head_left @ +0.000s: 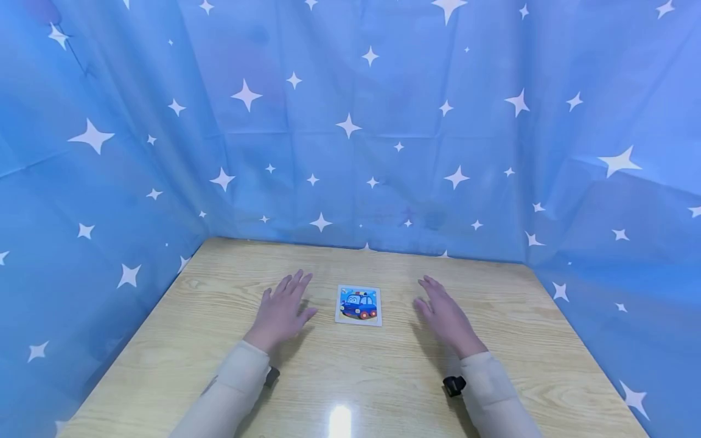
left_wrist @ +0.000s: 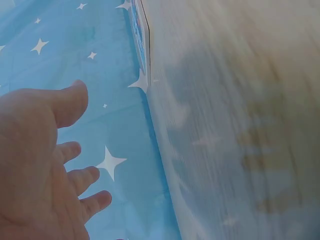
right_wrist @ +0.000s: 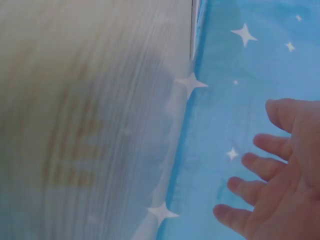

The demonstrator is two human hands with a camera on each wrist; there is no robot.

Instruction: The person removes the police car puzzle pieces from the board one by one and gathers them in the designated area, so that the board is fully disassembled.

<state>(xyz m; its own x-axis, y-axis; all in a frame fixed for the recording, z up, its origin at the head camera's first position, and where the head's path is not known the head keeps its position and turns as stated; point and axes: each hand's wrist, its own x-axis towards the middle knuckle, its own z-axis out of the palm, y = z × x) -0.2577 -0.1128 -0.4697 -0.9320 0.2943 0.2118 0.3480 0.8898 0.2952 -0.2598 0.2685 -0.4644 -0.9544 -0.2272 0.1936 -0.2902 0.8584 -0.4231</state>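
A small square picture puzzle or tile (head_left: 358, 305) with a white border lies flat on the wooden table, showing a blue cartoon police car. To its left hovers my left hand (head_left: 280, 313), fingers spread and holding nothing. My right hand (head_left: 445, 316) is on the other side, a little farther from the tile, its fingers extended and also bare. Neither hand touches the tile. In the left wrist view the tile's edge (left_wrist: 142, 37) shows at the top, beyond the thumb. Only a sliver of the tile (right_wrist: 194, 30) appears in the right wrist view.
The light wooden table (head_left: 350, 365) reaches back to a blue curtain (head_left: 350, 152) with white stars, which also hangs along both sides. A black wrist strap piece (head_left: 454, 385) sits by the right sleeve. Light glares off the table's front.
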